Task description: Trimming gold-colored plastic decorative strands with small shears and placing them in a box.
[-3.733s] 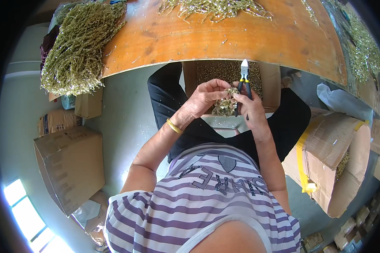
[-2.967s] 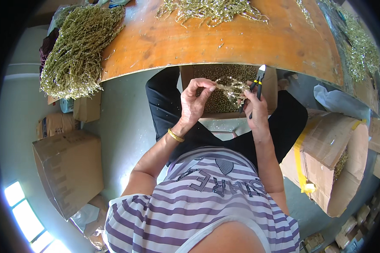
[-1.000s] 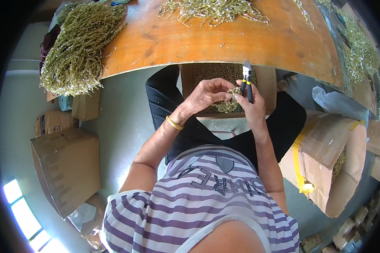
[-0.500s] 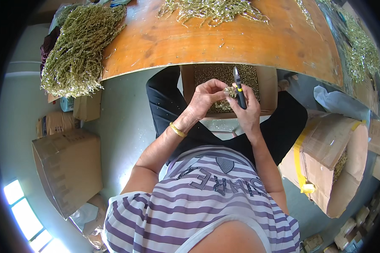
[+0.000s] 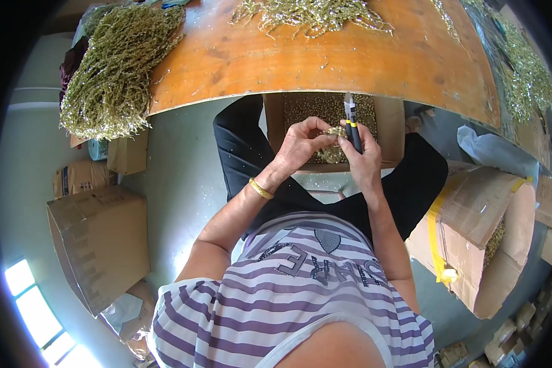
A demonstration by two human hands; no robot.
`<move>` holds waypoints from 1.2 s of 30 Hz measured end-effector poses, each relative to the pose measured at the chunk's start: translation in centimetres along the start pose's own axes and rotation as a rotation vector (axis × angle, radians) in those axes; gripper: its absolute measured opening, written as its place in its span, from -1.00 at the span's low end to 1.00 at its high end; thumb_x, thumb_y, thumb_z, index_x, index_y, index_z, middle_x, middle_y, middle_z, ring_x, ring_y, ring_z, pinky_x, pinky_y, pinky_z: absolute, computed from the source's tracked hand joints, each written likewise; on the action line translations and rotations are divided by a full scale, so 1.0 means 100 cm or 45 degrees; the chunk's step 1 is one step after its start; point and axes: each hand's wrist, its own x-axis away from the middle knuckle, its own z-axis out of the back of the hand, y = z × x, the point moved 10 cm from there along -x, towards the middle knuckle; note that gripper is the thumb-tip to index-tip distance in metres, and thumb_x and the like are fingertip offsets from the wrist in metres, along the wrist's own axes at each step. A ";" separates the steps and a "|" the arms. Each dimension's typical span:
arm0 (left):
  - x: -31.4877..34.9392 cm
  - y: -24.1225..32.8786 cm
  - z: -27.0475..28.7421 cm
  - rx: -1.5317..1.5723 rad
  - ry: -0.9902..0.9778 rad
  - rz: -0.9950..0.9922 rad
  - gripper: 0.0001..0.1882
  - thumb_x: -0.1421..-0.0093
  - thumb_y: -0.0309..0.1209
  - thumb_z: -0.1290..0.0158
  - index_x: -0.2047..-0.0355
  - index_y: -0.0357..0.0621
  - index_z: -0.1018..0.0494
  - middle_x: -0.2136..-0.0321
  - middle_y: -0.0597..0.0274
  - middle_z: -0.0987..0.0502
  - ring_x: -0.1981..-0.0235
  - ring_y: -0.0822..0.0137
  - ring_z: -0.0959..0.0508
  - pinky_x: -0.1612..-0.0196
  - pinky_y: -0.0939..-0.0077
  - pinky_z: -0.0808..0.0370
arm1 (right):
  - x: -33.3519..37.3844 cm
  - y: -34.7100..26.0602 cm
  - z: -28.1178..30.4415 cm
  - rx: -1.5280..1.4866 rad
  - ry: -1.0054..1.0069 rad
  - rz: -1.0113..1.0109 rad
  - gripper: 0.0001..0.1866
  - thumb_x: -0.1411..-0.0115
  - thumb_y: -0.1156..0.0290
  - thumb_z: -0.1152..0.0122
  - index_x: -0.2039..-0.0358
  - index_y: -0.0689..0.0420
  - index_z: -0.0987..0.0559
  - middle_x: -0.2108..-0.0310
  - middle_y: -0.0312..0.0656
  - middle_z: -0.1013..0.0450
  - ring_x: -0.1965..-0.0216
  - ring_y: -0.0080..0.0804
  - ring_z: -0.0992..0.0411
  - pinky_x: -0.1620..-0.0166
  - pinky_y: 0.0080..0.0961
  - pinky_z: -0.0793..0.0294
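Left hand point(image 5: 299, 143) pinches gold sprig point(image 5: 335, 130), fingertips nearly together, off near edge of table point(image 5: 325, 67); right hand point(image 5: 363, 154) wraps pliers point(image 5: 351, 116); sprig likely light, flexible; best held by stem.

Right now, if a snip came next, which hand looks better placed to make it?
Probably the right hand: it holds the cutting pliers close beside the gold sprig, while the left hand shows no tool and pinches that sprig.
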 end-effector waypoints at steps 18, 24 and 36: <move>-0.001 -0.008 -0.025 -0.044 -0.377 0.244 -0.80 -0.17 -0.33 0.07 0.43 -0.24 -0.35 0.67 0.37 -0.38 0.61 0.55 -0.38 0.50 0.69 -0.33 | 0.004 -0.040 0.005 0.639 0.119 0.431 -0.63 0.09 0.55 -0.10 0.19 0.15 -0.37 0.33 -0.08 -0.38 0.31 -0.15 -0.39 0.26 -0.34 -0.38; 0.002 0.016 -0.030 -0.004 -0.321 0.111 -0.74 -0.19 -0.23 0.09 0.50 -0.16 -0.38 0.77 0.42 -0.27 0.73 0.58 -0.25 0.65 0.73 -0.20 | 0.003 0.000 0.004 0.547 0.204 0.305 -0.64 0.07 0.51 -0.11 0.18 0.17 -0.36 0.35 -0.05 -0.39 0.33 -0.15 -0.39 0.26 -0.36 -0.36; 0.028 0.019 0.022 0.040 -0.383 0.439 -0.75 -0.21 -0.30 0.13 0.47 -0.23 -0.37 0.81 0.50 -0.14 0.81 0.67 -0.04 0.78 0.76 0.05 | -0.001 0.129 0.070 -0.933 0.516 -0.483 -0.77 -0.09 0.50 0.02 0.20 0.15 -0.37 0.42 -0.27 -0.33 0.39 -0.44 -0.34 0.24 -0.42 -0.41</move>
